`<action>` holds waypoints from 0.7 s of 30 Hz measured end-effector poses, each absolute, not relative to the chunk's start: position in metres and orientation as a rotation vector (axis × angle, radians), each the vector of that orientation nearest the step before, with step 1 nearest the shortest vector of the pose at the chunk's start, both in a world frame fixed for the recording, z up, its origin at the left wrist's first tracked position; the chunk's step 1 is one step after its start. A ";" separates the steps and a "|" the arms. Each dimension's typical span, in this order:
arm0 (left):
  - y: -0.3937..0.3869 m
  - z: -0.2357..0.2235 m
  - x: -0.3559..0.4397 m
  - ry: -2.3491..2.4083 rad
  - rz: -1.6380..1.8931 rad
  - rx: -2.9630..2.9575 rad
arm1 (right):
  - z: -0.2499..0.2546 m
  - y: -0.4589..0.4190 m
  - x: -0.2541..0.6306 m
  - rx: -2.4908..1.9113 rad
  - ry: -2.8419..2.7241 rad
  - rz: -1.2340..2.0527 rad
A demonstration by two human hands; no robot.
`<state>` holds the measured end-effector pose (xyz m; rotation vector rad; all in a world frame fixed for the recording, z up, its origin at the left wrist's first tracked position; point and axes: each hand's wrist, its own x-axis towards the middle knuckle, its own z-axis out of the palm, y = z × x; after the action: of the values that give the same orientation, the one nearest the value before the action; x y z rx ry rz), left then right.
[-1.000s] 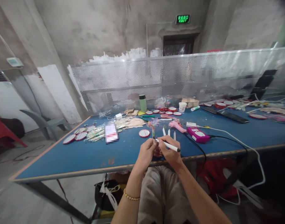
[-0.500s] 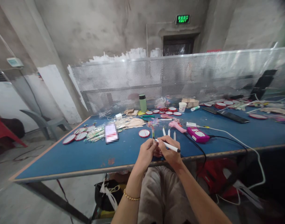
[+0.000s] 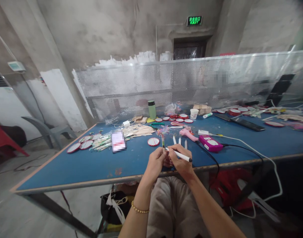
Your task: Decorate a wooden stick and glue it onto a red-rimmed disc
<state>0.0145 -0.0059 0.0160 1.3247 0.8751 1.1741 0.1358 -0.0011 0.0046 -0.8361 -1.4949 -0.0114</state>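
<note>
At the table's front edge my left hand [image 3: 156,161] is closed on a small flat wooden stick [image 3: 163,140] whose upper part shows reddish and green colour. My right hand [image 3: 180,159] grips a white marker pen [image 3: 182,155], its dark end pointing right and its other end against the stick. The fingertips of both hands almost meet, and they hide the stick's lower part. Just beyond lie several more markers [image 3: 180,141]. A round white disc with a red rim [image 3: 153,141] sits to the left of the stick.
Loose wooden sticks [image 3: 141,130] spread behind a blurred card [image 3: 118,141]. A green bottle [image 3: 151,110] and paper cup [image 3: 194,113] stand at the back of the blue table [image 3: 74,168]. Rightward are a pink glue-gun-like tool [image 3: 189,134], purple box [image 3: 210,143] and cables. A perforated screen [image 3: 141,79] rises behind.
</note>
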 end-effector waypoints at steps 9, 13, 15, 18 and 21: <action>-0.004 0.014 0.015 0.878 1.175 1.316 | 0.004 -0.001 0.136 -0.866 -1.510 0.003; -0.005 0.015 0.014 0.885 1.163 1.333 | 0.004 -0.001 0.135 -0.855 -1.494 -0.007; -0.005 0.015 0.014 0.895 1.172 1.341 | 0.004 -0.001 0.135 -0.836 -1.494 -0.003; -0.004 0.013 0.014 0.912 1.191 1.348 | 0.003 0.000 0.134 -0.805 -1.508 0.001; -0.003 0.012 0.013 0.907 1.193 1.349 | 0.003 0.000 0.134 -0.797 -1.530 -0.003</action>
<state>0.0135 -0.0034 0.0123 1.3492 0.9070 1.1933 0.1343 0.0001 0.0031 -0.7973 -1.5298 -0.0029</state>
